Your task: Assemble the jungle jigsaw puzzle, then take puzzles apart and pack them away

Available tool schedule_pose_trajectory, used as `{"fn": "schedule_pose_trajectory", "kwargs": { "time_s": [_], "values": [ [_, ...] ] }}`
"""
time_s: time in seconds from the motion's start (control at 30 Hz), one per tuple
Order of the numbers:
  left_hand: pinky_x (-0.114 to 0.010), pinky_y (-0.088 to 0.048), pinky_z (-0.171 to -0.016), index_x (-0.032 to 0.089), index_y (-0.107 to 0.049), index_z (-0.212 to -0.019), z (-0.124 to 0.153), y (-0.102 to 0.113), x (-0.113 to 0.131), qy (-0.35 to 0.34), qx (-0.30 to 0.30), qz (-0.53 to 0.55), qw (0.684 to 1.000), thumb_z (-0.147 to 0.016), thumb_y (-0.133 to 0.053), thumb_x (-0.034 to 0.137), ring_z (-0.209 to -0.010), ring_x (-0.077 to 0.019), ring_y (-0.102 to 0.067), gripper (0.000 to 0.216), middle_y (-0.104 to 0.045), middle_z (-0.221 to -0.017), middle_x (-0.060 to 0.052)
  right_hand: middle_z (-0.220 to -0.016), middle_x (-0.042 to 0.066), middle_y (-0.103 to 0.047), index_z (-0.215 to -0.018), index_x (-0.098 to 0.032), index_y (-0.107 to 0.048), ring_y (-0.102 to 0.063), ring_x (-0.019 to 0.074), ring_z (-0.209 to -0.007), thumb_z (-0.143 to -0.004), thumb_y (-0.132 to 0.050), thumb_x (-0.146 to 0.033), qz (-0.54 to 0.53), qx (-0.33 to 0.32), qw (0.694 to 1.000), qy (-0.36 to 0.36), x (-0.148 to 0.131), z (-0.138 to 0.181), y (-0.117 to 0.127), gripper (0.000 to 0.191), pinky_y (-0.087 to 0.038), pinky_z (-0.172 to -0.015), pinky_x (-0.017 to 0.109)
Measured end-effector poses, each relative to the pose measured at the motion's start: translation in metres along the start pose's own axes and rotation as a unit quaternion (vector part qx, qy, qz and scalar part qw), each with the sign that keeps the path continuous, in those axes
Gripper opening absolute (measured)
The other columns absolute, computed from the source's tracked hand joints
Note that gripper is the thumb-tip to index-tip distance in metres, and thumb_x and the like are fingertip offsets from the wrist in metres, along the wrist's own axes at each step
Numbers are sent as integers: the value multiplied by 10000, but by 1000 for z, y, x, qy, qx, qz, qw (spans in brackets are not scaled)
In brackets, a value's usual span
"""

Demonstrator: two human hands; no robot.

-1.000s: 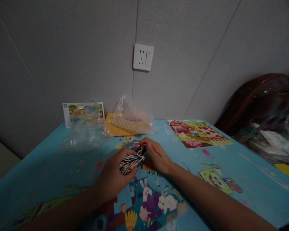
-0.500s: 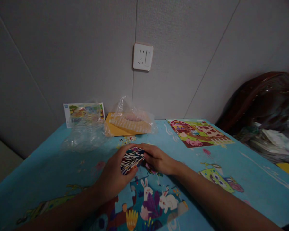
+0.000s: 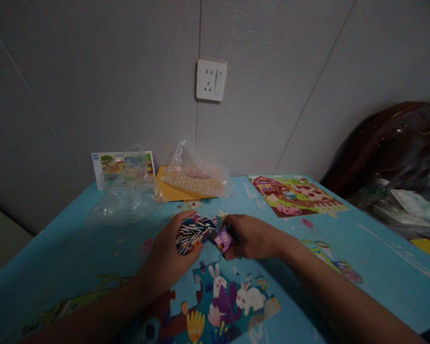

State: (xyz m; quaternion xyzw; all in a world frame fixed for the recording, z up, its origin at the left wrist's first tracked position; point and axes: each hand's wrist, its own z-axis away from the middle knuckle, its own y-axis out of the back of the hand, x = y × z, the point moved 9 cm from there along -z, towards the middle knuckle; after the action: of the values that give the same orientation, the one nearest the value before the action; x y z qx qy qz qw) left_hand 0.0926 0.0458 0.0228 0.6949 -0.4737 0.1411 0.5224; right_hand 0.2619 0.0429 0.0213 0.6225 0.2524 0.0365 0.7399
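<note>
My left hand (image 3: 175, 248) is closed around a thick bunch of jigsaw puzzle pieces (image 3: 192, 232), whose pale cut edges face me. Just to its right, my right hand (image 3: 247, 235) pinches a puzzle piece (image 3: 223, 239) with a purple animal face on it; whether more pieces are behind it I cannot tell. Both hands are held over the table. Below them lies a partly joined puzzle (image 3: 236, 301) with white rabbits, purple leaves and a yellow flower, and the blue cover shows through a gap in its left part.
The blue tablecloth (image 3: 376, 267) has cartoon prints. Against the wall stand a picture card (image 3: 102, 174), clear plastic wrap (image 3: 123, 205) and a yellow envelope (image 3: 168, 191) under a plastic bag (image 3: 200, 174). A farm picture board (image 3: 294, 196) lies back right. A wall socket (image 3: 210, 80) is above.
My right hand has moved away from the bunch to the right, now with a purple-faced piece between its fingers. My left hand still holds the bunch, slightly farther left.
</note>
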Motion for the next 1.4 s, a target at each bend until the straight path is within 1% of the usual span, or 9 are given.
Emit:
{"fn": "schedule_pose_trajectory", "kwargs": {
  "time_s": [0.07,0.23,0.4,0.63,0.77,0.93,1.1,1.23,1.4],
  "values": [
    [-411,-546,-909,249,-486,-1236,0,0,-1,5,2,6,1000,-736,-664,167,-1026,-229,-666,537,-652,-1191,-55,-869,68,-644,-965,-153,-608,-574,194,-723,-683,-795,-382,-13,-17,1000,-20,-2,1,-3,409,-420,-625,300],
    [-396,-554,-891,239,-488,-1208,-1,1,-2,10,3,12,1000,-732,-676,193,-998,-225,-674,514,-660,-1160,-57,-970,104,-604,-935,-138,-582,-549,192,-807,-718,-760,-281,-23,-15,999,-19,-12,2,-2,315,-430,-701,300],
    [-405,-541,-915,231,-483,-1212,-1,-2,-5,14,-4,5,1000,-722,-689,201,-1018,-230,-668,533,-652,-1180,-59,-946,104,-612,-988,-133,-523,-541,182,-790,-808,-576,-131,-42,-3,999,14,-21,1,-6,189,-429,-707,303],
    [-418,-535,-917,222,-479,-1207,-2,0,-9,23,12,-15,1000,-721,-696,200,-1020,-237,-662,532,-648,-1164,-67,-1008,168,-576,-981,-118,-556,-547,238,-881,-910,-480,-217,39,59,993,-92,-13,15,-1,144,-445,-824,397],
    [-429,-536,-912,213,-456,-1230,-1,3,-13,20,40,-20,999,-742,-671,210,-1029,-242,-660,533,-637,-1176,-81,-985,161,-567,-910,-134,-605,-560,240,-860,-948,-405,-271,48,44,992,-105,-14,24,-1,245,-454,-815,422],
    [-439,-517,-947,216,-458,-1241,-1,-1,-3,-39,20,-55,998,-745,-647,158,-1093,-247,-631,534,-620,-1219,-91,-968,172,-601,-973,-128,-600,-591,253,-798,-902,-506,-266,74,23,989,-122,-6,26,-8,182,-446,-721,401],
    [-436,-530,-920,214,-463,-1226,-1,0,0,-37,17,-60,997,-744,-648,146,-1054,-244,-643,521,-634,-1179,-91,-916,154,-650,-981,-130,-573,-610,237,-775,-867,-556,-203,39,11,990,-134,2,22,-11,136,-406,-642,334],
    [-428,-530,-915,218,-463,-1227,0,0,2,-48,12,-63,997,-753,-645,154,-1059,-244,-639,513,-631,-1179,-86,-874,124,-678,-917,-167,-598,-600,208,-706,-843,-603,-270,-3,-15,987,-158,8,21,-14,127,-355,-562,294],
    [-404,-528,-917,236,-476,-1223,-1,-2,8,-78,-9,-72,994,-753,-631,126,-1064,-232,-634,507,-632,-1181,-64,-939,140,-652,-924,-149,-605,-603,215,-788,-837,-616,-303,32,9,988,-154,4,23,-10,177,-393,-631,305]
  ]
}}
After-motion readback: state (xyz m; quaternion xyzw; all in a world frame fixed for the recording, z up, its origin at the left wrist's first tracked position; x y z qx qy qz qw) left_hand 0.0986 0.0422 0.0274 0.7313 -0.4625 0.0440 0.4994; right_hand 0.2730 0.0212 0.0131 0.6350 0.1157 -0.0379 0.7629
